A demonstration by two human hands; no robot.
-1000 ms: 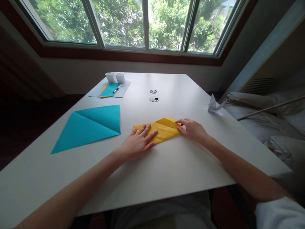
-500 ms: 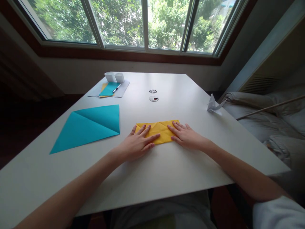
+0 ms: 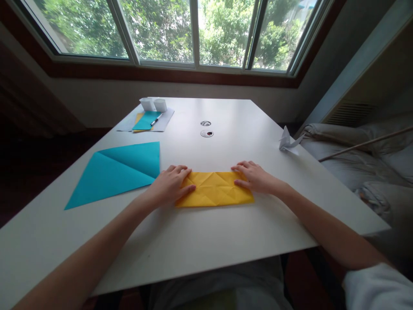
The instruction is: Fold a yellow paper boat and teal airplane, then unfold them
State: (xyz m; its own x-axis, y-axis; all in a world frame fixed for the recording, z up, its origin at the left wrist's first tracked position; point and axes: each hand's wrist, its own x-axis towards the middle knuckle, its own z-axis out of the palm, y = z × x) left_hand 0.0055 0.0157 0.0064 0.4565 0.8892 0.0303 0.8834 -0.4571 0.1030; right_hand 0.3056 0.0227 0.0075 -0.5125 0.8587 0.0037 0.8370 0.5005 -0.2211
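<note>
A folded strip of yellow paper [image 3: 214, 189], crossed by diagonal creases, lies in front of me on the white table. My left hand [image 3: 171, 183] holds its left end, thumb on top and fingers curled at the far left corner. At the far right corner, my right hand [image 3: 254, 176] grips the paper the same way, its thumb resting on the upper face. The undersides of the fingertips are hidden. Left of my left hand lies a large teal paper [image 3: 116, 172] with fold lines, its right corner close behind my wrist.
White paper boxes [image 3: 160, 105], a teal sheet [image 3: 146, 121] and a pen [image 3: 156, 119] sit at the back left. A white folded paper crane [image 3: 287, 141] stands near the right edge. Two round table inserts [image 3: 207, 133] lie in the middle. Cushions [image 3: 335, 172] adjoin the table's right side.
My hands have gone from lying flat on the yellow paper to holding its two ends. The paper is nearer to me and more of its face shows.
</note>
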